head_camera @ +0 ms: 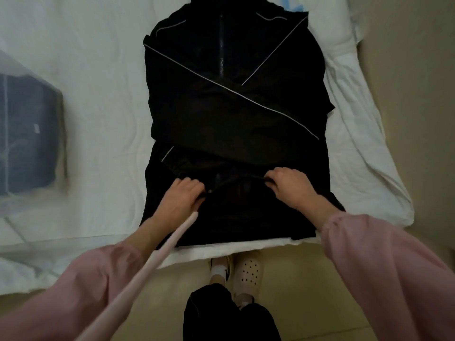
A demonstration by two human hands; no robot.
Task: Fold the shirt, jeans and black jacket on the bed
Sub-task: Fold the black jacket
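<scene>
The black jacket (pixel 236 114) lies flat on the white bed (pixel 103 94), zip up the middle, both sleeves with grey piping folded across its chest in an X. My left hand (pixel 183 200) pinches a raised ridge of the jacket's lower part, left of the middle. My right hand (pixel 293 189) grips the same ridge on the right. The cloth between my hands is lifted into a fold line. Folded jeans (pixel 27 134) lie at the left under a translucent cover. No shirt is visible.
The bed's near edge (pixel 221 249) runs just below the jacket hem, with my feet and beige floor (pixel 406 119) beyond. A pale pink cord (pixel 138 269) hangs across my left forearm. A pillow (pixel 330 23) sits at the far right.
</scene>
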